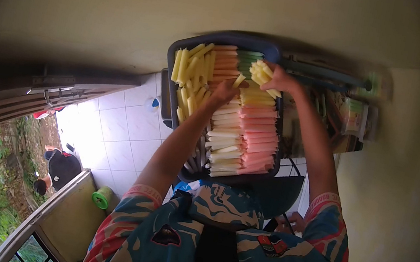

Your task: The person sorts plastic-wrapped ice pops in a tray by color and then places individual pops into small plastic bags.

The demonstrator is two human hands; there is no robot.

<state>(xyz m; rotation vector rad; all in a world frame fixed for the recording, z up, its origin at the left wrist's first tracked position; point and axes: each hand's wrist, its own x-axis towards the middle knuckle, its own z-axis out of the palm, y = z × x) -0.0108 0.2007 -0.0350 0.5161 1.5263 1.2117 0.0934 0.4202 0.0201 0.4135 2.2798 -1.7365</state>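
A dark plastic tray (226,39) holds rows of coloured sticks: yellow (190,68), orange (224,63), green (248,56), cream (225,142) and pink (257,134). My right hand (284,81) is over the tray's far end, closed round a bundle of yellow sticks (262,74). My left hand (224,92) hovers over the middle of the tray, between the yellow and cream rows, pinching a single yellow stick (238,80). Both forearms reach over the tray from my patterned shirt.
Right of the tray lie packets (358,118) and a long dark tool with a green end (343,77). A black chair (277,194) stands under the tray. On the white tiled floor (121,126) sits a green roll (101,197). A person (62,168) crouches outside the doorway.
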